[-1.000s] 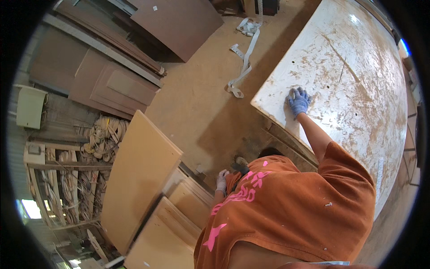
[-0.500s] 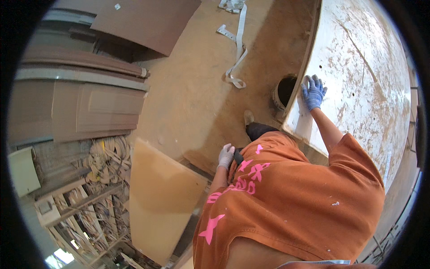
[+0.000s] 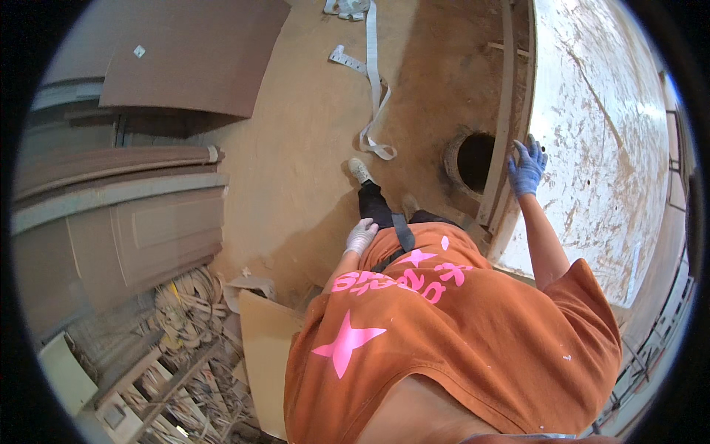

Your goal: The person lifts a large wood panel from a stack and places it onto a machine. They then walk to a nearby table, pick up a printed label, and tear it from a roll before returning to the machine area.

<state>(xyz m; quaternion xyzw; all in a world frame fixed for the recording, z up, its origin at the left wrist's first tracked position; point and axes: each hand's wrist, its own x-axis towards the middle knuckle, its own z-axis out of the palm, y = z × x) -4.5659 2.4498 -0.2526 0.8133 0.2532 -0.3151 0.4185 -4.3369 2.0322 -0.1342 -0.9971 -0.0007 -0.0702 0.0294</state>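
My right hand (image 3: pixel 526 169), in a blue work glove, rests near the left edge of a white panel (image 3: pixel 584 177) streaked with brown. Its fingers are spread and it grips nothing. My left hand (image 3: pixel 361 235), in a pale glove, hangs beside my hip next to a dark strap (image 3: pixel 403 231) at my waist. Its fingers are loosely bent and nothing shows in them.
A dark-mouthed bucket (image 3: pixel 473 161) stands by the panel's edge. White strapping (image 3: pixel 372 66) lies on the dusty floor (image 3: pixel 296 140). Brown boards (image 3: pixel 140 237) are stacked at left. Tangled scrap strips (image 3: pixel 191 311) and a tan board (image 3: pixel 266 355) lie at lower left.
My body has moved forward, and a pale shoe has come out in front. My right hand keeps to the panel near its edge. My left hand stays by my hip.
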